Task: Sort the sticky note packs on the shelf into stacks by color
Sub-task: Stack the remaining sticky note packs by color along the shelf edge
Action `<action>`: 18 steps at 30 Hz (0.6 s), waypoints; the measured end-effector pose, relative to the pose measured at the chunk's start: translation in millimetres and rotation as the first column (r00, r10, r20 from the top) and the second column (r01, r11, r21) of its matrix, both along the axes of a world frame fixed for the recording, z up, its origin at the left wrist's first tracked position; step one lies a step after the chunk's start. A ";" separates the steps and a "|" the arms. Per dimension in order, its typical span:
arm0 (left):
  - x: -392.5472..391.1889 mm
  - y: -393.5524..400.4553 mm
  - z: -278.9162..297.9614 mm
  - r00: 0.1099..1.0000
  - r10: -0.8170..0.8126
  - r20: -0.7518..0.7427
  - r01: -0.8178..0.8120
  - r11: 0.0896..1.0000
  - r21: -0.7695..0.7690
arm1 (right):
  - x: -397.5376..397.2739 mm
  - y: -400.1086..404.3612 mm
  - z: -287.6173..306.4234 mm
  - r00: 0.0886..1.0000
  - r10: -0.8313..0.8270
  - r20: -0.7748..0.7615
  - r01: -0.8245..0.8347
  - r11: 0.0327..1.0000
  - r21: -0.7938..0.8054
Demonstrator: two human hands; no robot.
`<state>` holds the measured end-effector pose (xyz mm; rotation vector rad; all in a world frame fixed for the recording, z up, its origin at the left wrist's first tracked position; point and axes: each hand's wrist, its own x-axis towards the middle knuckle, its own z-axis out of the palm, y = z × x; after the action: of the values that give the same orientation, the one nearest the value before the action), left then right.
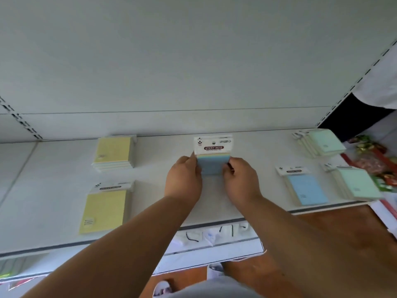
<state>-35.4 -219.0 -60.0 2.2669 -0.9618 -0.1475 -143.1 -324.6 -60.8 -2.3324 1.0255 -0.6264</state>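
Note:
A stack of blue sticky note packs [212, 155] with a white "STICKY NOTE" header stands at the middle back of the white shelf [167, 203]. My left hand [184, 179] grips its left side and my right hand [240, 179] grips its right side. Yellow packs lie at the left: one stack at the back [113, 152] and one pack in front [105, 209]. At the right lie a blue pack [305, 188], a green stack at the back [324, 143] and a green stack at the front edge [356, 183].
The shelf's back panel [193, 72] rises behind the packs. Slotted uprights stand at both sides. Red and green packaged goods [373, 160] lie past the shelf's right end. A lower shelf [214, 235] holds white items. A person's sleeve [380, 82] shows at the upper right.

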 end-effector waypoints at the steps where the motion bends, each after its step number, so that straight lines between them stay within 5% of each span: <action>1: 2.4 -1.7 1.4 0.999 0.021 -0.031 -0.021 1.000 0.011 | 2.3 -2.2 2.9 1.000 0.003 -0.011 -0.003 1.000 -0.012; 5: 14.9 -18.8 10.6 0.981 0.097 -0.170 -0.070 0.984 0.162 | 16.6 -21.0 13.8 0.995 0.030 -0.098 -0.029 0.999 0.015; 11: 34.6 -50.7 25.3 0.981 0.127 -0.145 -0.060 0.915 0.399 | 42.1 -59.3 17.6 0.952 0.061 -0.299 -0.031 0.994 0.106; 18: 34.0 -52.1 19.5 0.946 0.264 -0.187 -0.199 0.931 0.306 | 42.3 -77.4 10.8 0.917 0.095 -0.389 -0.110 0.994 -0.018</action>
<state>-1.4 -271.1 -40.6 2.5381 -0.5747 -0.4538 -100.9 -402.0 -50.0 -2.5878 1.0525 -0.1424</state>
